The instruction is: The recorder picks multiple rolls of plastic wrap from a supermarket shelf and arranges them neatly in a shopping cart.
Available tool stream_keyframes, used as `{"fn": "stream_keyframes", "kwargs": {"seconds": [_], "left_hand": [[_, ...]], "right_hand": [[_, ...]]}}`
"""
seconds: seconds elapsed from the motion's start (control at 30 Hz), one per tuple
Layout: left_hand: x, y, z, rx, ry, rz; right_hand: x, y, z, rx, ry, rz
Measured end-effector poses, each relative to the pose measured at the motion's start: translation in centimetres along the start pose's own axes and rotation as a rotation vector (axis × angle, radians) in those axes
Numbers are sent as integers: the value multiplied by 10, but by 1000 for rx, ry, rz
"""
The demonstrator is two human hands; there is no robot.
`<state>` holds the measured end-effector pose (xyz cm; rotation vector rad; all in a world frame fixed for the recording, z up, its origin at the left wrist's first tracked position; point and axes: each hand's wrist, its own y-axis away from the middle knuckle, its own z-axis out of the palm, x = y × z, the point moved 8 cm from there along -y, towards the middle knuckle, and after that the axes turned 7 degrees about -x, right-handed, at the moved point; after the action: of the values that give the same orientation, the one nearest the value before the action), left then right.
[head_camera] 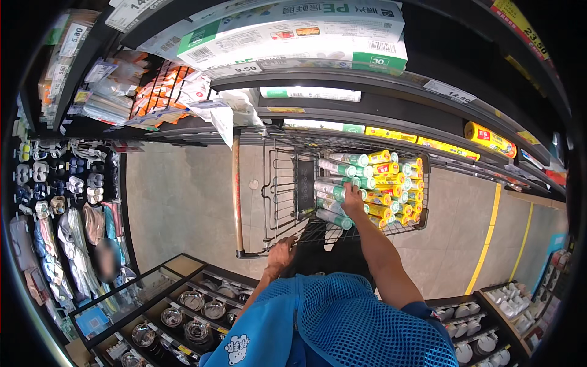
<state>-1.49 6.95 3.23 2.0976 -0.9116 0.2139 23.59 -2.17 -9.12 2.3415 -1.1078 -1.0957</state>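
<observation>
In front of me stands a wire shopping cart (270, 202), its bar handle (236, 197) at the left. Many rolls lie in its right part, ends towards the right. White-and-green cling film rolls (337, 167) are nearest the handle, and yellow-wrapped rolls (379, 198) fill much of the far end. My right hand (353, 201) reaches into the cart, its fingers on the end of one white-and-green roll (328, 188); part of the grip is hidden. My left hand (281, 252) is at the cart's near wire rim, its fingers bent over the edge.
A black shelf (321, 81) beyond the cart holds boxed cling film (293, 39) and yellow rolls (490, 139). Slippers (75, 184) hang at left. Metal bowls (191, 300) fill a display at lower left; white dishes (486, 342) stand lower right. Yellow lines (484, 243) cross the tiled floor.
</observation>
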Motion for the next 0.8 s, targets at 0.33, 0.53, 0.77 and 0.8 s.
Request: {"fn": "stream_keyframes", "kwargs": {"seconds": [0.33,0.53,0.77,0.8], "left_hand": [[9,2,-5,17,-9,58],[8,-1,0,-48,-8,16],[7,1,-4,35,-8,70],[7,0,-4,33,-31,68]], "right_hand": [[14,-18,-2,-50,104,-2],[6,-12,-7,-28,36,-76],[-9,-11,-15,-65,9,-165],[-8,-14,-13,-132,-45,-210]]}}
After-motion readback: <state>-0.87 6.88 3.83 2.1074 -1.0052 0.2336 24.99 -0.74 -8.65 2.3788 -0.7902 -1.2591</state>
